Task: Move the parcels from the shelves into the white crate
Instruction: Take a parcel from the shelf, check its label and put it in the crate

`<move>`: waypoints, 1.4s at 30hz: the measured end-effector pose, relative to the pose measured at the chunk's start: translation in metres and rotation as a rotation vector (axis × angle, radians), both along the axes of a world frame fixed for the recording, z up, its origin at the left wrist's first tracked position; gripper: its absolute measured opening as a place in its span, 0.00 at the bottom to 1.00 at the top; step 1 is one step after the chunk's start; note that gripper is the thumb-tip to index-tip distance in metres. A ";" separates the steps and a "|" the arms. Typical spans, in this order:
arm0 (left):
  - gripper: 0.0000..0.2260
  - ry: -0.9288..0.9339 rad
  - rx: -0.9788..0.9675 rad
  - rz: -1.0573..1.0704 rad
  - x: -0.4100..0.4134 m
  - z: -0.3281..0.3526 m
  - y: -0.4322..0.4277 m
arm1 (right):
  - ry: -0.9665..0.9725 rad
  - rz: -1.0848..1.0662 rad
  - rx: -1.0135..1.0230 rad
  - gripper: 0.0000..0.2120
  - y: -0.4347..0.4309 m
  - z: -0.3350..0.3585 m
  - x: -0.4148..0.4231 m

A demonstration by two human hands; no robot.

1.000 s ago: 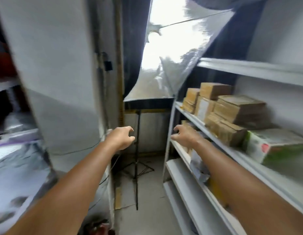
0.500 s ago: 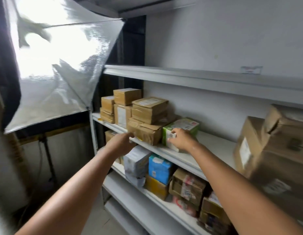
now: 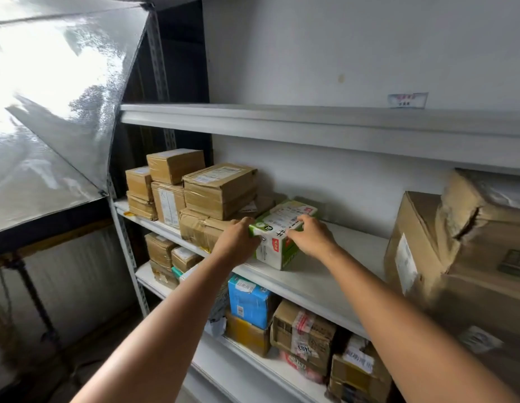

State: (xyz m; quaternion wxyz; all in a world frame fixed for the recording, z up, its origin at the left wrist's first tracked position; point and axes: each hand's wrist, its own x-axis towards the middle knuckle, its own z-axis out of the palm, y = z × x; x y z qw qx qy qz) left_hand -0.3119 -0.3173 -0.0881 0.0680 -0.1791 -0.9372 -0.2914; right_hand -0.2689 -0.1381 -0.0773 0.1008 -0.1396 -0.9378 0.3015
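On the middle shelf [image 3: 311,283], both hands grip one green-and-white box [image 3: 274,251].

From my remote feed I see the left hand [image 3: 237,244] with fingers curled over the box's left top edge, and the right hand [image 3: 309,238] with fingers curled over its right top edge. The box rests on the shelf board, just beside a stack of brown parcels [image 3: 219,189] to its left. A large brown carton [image 3: 456,257] stands well apart at the right. A blue box [image 3: 248,301] sits on the shelf below.
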 end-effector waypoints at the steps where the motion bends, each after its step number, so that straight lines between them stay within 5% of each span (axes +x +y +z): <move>1: 0.24 -0.019 0.026 -0.008 -0.004 -0.002 0.004 | 0.005 -0.014 -0.028 0.25 -0.001 -0.002 -0.005; 21: 0.27 -0.156 0.123 -0.109 -0.033 -0.009 0.006 | -0.004 -0.101 -0.449 0.27 -0.015 -0.018 -0.010; 42: 0.26 -0.483 0.503 -0.255 0.054 -0.037 -0.037 | 0.036 -0.075 -0.468 0.44 -0.059 -0.027 0.109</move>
